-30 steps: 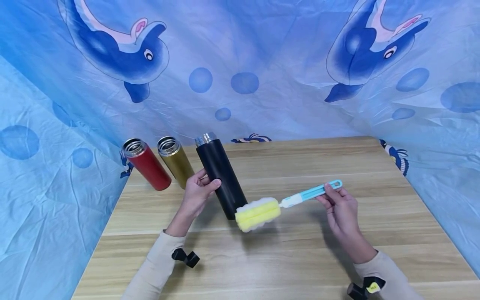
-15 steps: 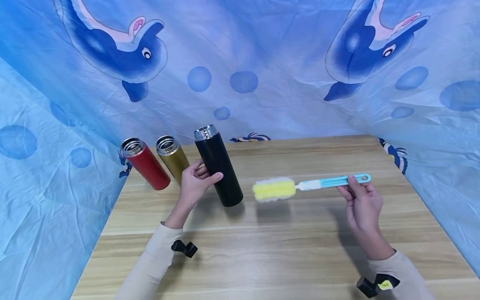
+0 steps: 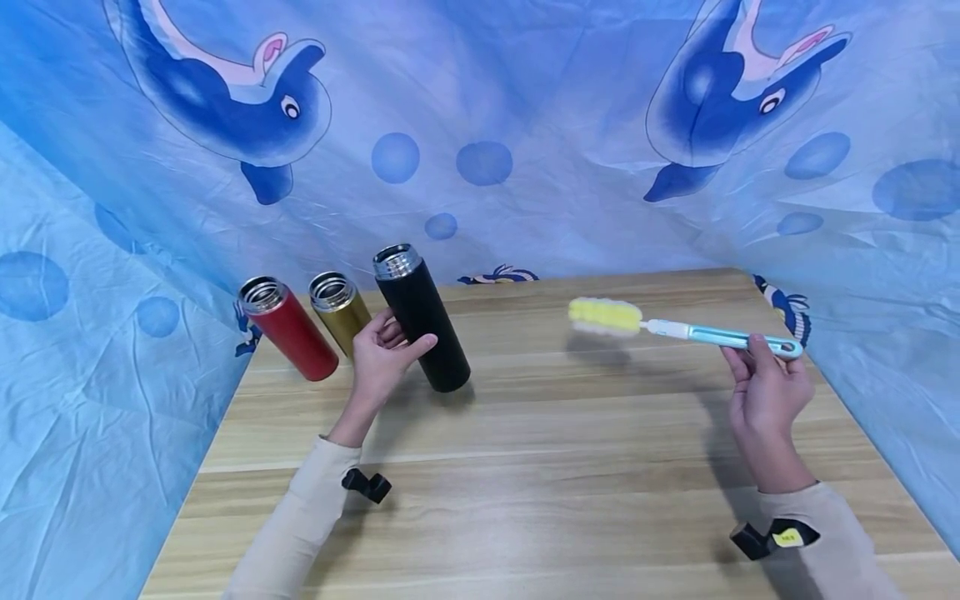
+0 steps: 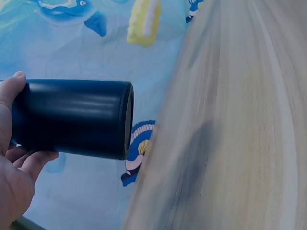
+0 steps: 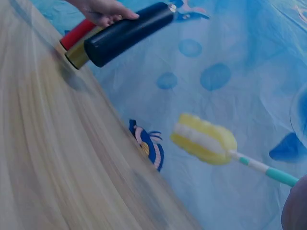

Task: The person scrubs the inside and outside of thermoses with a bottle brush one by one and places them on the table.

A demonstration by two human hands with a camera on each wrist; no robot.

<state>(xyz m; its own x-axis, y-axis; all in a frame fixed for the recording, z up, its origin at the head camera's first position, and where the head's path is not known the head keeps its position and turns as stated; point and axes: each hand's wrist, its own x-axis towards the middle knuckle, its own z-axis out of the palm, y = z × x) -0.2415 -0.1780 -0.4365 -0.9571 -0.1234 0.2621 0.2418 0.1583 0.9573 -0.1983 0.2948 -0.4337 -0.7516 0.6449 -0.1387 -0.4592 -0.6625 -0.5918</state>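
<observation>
My left hand [image 3: 381,360] grips a black thermos bottle [image 3: 424,321] around its body, the steel mouth uncapped and facing up. In the left wrist view the bottle's base [image 4: 128,120] hangs off the table surface, with thumb and fingers on opposite sides. My right hand [image 3: 771,396] pinches the blue handle of a sponge bottle brush [image 3: 606,315], whose yellow-and-white head points left, held above the table. Beside the black bottle stand a gold thermos bottle [image 3: 341,308], partly behind my left hand, and a red thermos bottle [image 3: 291,332], both with open mouths.
A wooden table [image 3: 525,467] lies under both hands. Behind it and at the sides hangs a blue curtain [image 3: 555,150] with dolphin prints, close to the table's back edge. Each sleeve carries a small black camera [image 3: 367,485].
The brush has moved away from the black bottle, rightward and toward the back of the table, in my right hand. My left hand has shifted the bottle slightly left and back, nearer the gold one.
</observation>
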